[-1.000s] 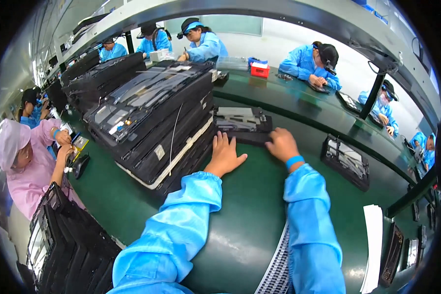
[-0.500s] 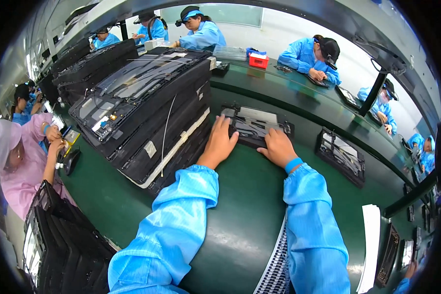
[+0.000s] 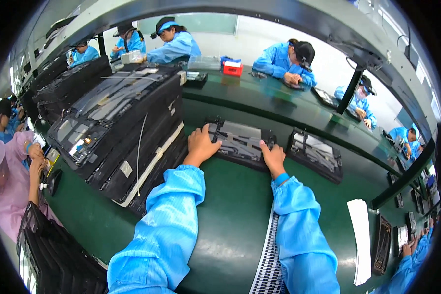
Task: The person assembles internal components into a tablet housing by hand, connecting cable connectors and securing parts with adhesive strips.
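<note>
A black tray (image 3: 240, 156) lies on the green bench in front of me, bearing a grey metallic panel with dark ribbon-like strips. My left hand (image 3: 201, 146) grips its left end, the thumb pointing in over the edge. At the right end, my right hand (image 3: 273, 159) holds the tray with its thumb up and fingers around the side, partly hidden. Just right of it rests a similar black tray (image 3: 316, 154) with a panel and strips.
A tall stack of black trays (image 3: 127, 127) stands close on my left. More dark trays (image 3: 59, 255) lean at the lower left, near a person in pink. A patterned strip (image 3: 268, 255) and white sheets (image 3: 359, 240) lie nearby. Across a raised ledge, people in blue work.
My right hand has moved from the tray's front and top to its right end. The left hand stays at the left end. The whole view has shifted.
</note>
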`<control>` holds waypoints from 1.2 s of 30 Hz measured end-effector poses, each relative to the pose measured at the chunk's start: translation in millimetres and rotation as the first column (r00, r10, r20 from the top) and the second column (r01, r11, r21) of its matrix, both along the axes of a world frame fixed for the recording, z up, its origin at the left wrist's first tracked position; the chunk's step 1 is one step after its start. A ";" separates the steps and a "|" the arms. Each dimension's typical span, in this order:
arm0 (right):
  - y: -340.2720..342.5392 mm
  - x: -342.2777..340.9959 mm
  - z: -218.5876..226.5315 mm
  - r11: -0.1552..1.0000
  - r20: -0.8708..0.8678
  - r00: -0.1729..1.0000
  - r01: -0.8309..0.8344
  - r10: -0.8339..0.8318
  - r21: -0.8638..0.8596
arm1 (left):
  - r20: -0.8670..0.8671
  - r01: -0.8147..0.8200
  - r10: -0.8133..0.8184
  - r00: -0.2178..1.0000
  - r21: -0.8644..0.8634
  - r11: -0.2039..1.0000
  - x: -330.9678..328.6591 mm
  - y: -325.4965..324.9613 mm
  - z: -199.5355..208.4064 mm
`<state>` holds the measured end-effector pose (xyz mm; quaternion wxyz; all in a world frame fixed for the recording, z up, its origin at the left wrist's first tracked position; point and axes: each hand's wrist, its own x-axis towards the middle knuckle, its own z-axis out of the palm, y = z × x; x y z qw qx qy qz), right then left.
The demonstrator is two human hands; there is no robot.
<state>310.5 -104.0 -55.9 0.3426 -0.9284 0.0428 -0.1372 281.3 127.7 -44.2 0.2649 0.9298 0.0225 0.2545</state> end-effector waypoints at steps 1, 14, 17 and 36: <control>-6.0 -0.5 2.4 0.972 0.036 0.995 -0.103 0.098 0.212 | 0.015 -0.004 0.004 1.000 -0.013 1.000 -3.9 2.4 -1.1; -149.1 -168.9 147.2 0.583 0.073 0.969 -0.202 0.237 0.787 | 0.605 0.716 -0.482 0.634 -0.695 0.070 -111.0 -50.1 82.6; -219.3 -229.2 132.4 0.585 0.108 0.988 -0.155 0.114 0.796 | 0.293 0.712 -0.679 0.673 -0.506 0.487 -168.5 -86.8 33.4; -198.3 -309.2 82.8 0.968 0.329 0.943 0.035 0.051 -0.250 | -0.132 0.895 -0.886 0.445 0.100 0.435 -231.4 -70.8 27.9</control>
